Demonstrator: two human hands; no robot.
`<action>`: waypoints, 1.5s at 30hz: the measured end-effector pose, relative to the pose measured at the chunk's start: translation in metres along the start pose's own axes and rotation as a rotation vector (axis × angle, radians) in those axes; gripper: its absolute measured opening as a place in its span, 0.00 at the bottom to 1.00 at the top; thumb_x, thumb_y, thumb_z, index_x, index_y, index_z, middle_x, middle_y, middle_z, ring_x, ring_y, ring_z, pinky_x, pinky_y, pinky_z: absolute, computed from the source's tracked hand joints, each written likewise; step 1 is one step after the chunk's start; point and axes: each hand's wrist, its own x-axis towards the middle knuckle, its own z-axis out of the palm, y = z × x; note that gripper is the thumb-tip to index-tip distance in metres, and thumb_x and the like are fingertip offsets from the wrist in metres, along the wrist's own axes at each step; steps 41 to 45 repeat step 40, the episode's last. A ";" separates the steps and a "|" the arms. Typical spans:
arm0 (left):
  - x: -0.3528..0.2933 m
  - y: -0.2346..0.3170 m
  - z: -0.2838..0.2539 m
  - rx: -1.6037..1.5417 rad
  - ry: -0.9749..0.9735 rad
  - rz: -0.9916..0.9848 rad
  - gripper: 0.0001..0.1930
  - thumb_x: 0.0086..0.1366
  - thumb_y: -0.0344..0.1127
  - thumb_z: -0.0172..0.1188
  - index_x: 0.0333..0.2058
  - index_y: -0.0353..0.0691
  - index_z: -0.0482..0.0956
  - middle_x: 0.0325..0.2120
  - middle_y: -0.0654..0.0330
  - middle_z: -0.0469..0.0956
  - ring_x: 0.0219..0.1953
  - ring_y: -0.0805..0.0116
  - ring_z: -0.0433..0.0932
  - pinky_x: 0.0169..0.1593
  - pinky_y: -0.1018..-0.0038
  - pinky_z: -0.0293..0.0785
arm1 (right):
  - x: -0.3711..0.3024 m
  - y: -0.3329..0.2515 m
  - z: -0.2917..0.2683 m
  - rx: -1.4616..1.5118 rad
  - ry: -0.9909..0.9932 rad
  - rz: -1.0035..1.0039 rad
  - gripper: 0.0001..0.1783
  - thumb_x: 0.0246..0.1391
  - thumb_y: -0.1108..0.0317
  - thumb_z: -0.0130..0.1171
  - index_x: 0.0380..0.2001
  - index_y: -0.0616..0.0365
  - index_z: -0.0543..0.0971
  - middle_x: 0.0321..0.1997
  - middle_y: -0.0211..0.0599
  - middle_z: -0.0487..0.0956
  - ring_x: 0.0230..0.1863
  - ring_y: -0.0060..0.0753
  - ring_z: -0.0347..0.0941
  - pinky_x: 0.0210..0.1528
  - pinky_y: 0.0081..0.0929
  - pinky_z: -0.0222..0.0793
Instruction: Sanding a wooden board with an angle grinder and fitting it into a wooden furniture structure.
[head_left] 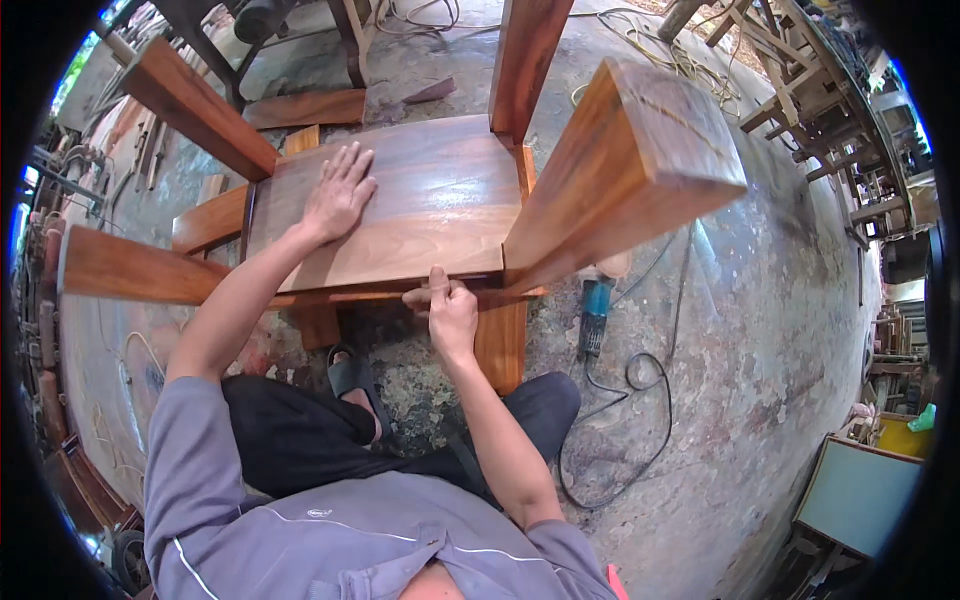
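Observation:
A low piece of wooden furniture stands in front of me, with thick reddish-brown legs (600, 190) rising at its corners and a broad flat wooden panel (430, 200) between them. My left hand (340, 195) lies flat on the panel's left part, fingers stretched away from me. At the panel's near edge, my right hand (450, 312) is closed, its thumb up against the edge and its other fingers curled at the front rail (350, 295). The underside of that grip is hidden.
A teal power tool (595, 312) lies on the concrete floor (720, 380) to the right, its black cord (665, 400) looped beside it. Loose boards (305, 108) lie beyond the furniture. Coiled cable (690, 70) and stacked wooden frames (800, 90) are at the far right.

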 end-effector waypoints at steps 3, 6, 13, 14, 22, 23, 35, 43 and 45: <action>-0.040 0.016 -0.016 0.017 -0.044 0.055 0.31 0.76 0.52 0.40 0.70 0.42 0.59 0.74 0.47 0.50 0.76 0.49 0.45 0.75 0.53 0.37 | 0.001 -0.003 0.002 -0.015 0.000 0.030 0.34 0.70 0.43 0.49 0.27 0.68 0.80 0.25 0.42 0.86 0.26 0.28 0.82 0.30 0.26 0.75; -0.066 0.021 -0.023 0.037 -0.033 0.120 0.32 0.74 0.53 0.42 0.70 0.41 0.59 0.73 0.46 0.50 0.76 0.48 0.45 0.75 0.49 0.39 | 0.000 -0.010 0.004 -0.036 -0.013 0.057 0.33 0.70 0.45 0.49 0.27 0.68 0.80 0.27 0.44 0.86 0.28 0.30 0.83 0.31 0.26 0.77; -0.075 0.025 -0.025 0.061 -0.064 0.147 0.33 0.74 0.54 0.44 0.71 0.40 0.58 0.74 0.46 0.48 0.76 0.48 0.45 0.74 0.48 0.39 | 0.002 -0.006 0.004 -0.039 -0.043 0.080 0.31 0.69 0.45 0.51 0.34 0.69 0.78 0.30 0.44 0.86 0.28 0.28 0.83 0.30 0.24 0.78; -0.074 0.025 -0.027 0.039 -0.065 0.142 0.33 0.73 0.53 0.44 0.71 0.40 0.58 0.74 0.46 0.47 0.76 0.49 0.44 0.74 0.49 0.38 | 0.004 -0.005 0.004 -0.031 -0.034 0.071 0.31 0.69 0.46 0.51 0.30 0.68 0.78 0.29 0.44 0.86 0.28 0.29 0.83 0.30 0.25 0.77; -0.073 0.026 -0.030 0.019 -0.089 0.093 0.32 0.73 0.49 0.44 0.71 0.41 0.58 0.74 0.48 0.47 0.77 0.51 0.43 0.75 0.52 0.36 | 0.005 -0.006 0.005 0.008 -0.050 0.087 0.29 0.68 0.46 0.53 0.29 0.66 0.77 0.27 0.45 0.86 0.27 0.29 0.83 0.28 0.25 0.78; -0.073 0.022 -0.028 0.029 -0.077 0.112 0.32 0.73 0.49 0.45 0.71 0.41 0.58 0.74 0.48 0.47 0.77 0.51 0.43 0.75 0.52 0.36 | 0.005 -0.005 0.007 0.004 -0.033 0.077 0.28 0.67 0.46 0.55 0.29 0.66 0.76 0.26 0.45 0.86 0.26 0.29 0.83 0.29 0.25 0.78; -0.060 0.024 -0.026 0.011 -0.064 0.110 0.29 0.75 0.46 0.42 0.71 0.42 0.59 0.74 0.52 0.49 0.77 0.54 0.44 0.75 0.55 0.36 | 0.007 0.000 0.003 0.095 -0.025 0.039 0.30 0.67 0.45 0.55 0.26 0.67 0.75 0.22 0.46 0.84 0.24 0.31 0.83 0.30 0.29 0.77; -0.043 0.010 -0.024 -0.023 -0.055 0.055 0.29 0.75 0.46 0.42 0.71 0.44 0.59 0.74 0.53 0.50 0.77 0.54 0.44 0.75 0.54 0.35 | 0.006 -0.006 0.002 0.133 -0.065 0.075 0.29 0.67 0.47 0.55 0.31 0.70 0.77 0.23 0.47 0.85 0.24 0.35 0.83 0.32 0.30 0.79; -0.043 0.010 -0.024 -0.023 -0.055 0.055 0.29 0.75 0.46 0.42 0.71 0.44 0.59 0.74 0.53 0.50 0.77 0.54 0.44 0.75 0.54 0.35 | 0.006 -0.006 0.002 0.133 -0.065 0.075 0.29 0.67 0.47 0.55 0.31 0.70 0.77 0.23 0.47 0.85 0.24 0.35 0.83 0.32 0.30 0.79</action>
